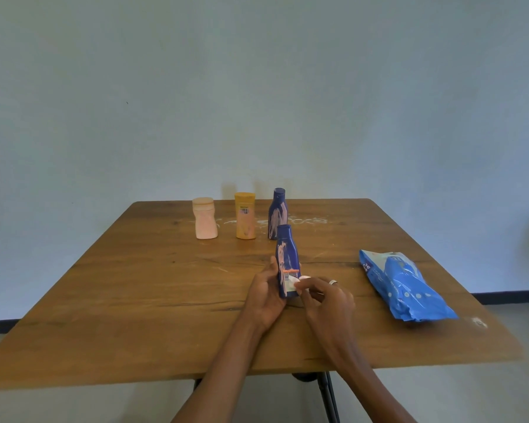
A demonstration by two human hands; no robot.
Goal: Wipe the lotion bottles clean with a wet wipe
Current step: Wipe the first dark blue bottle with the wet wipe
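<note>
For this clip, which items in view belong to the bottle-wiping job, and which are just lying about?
Belongs to the job:
- blue bottle gripped in left hand
- white wipe pinched in right hand
- second blue bottle, smeared
- yellow bottle
- pink bottle
- blue wipes pack

Just there:
- wooden table
- white smears on the tabletop

Three bottles (245, 219) stand behind the held bottle (287, 261); wipes pack (405, 285) lies right.
</note>
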